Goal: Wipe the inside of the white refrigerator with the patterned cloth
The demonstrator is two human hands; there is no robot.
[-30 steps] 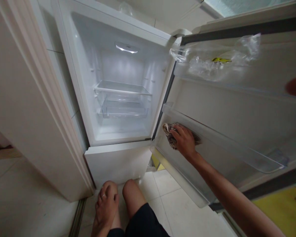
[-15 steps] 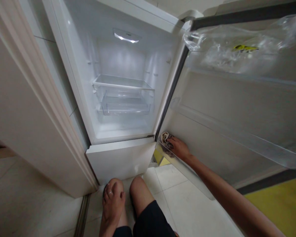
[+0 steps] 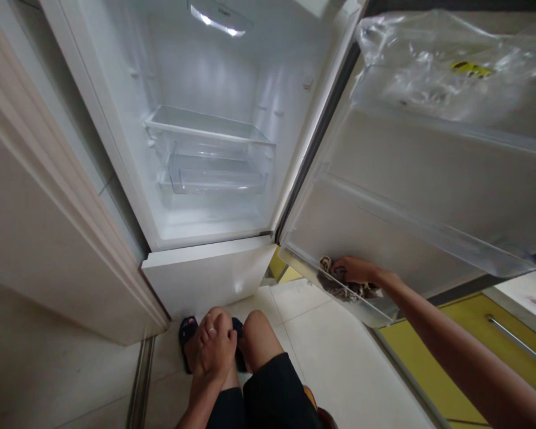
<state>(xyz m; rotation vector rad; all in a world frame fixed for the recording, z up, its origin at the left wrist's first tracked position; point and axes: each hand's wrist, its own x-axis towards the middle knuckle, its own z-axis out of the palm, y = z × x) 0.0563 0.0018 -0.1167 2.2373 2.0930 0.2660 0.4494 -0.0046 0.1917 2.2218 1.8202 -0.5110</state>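
My right hand (image 3: 356, 270) reaches into the clear bottom bin (image 3: 306, 262) of the open fridge door (image 3: 384, 161). Its fingers are closed on a crumpled, patterned cloth (image 3: 346, 289), which lies bunched along the bin's floor. Part of the cloth is hidden under the hand. My left hand (image 3: 217, 345), with a ring on one finger, rests on my left knee, fingers laid over it and holding nothing.
Inside the fridge are a glass shelf (image 3: 205, 125) and a clear drawer (image 3: 218, 179). A plastic bag (image 3: 429, 71) with a yellow label lies over the door's top bin. A white lower drawer front (image 3: 209, 277) stands before my feet; yellow cabinets (image 3: 495, 333) are at right.
My right hand has slid the cloth along the bottom bin, away from the hinge corner and toward the right. The view has shifted, and my left hand still rests on the knee.
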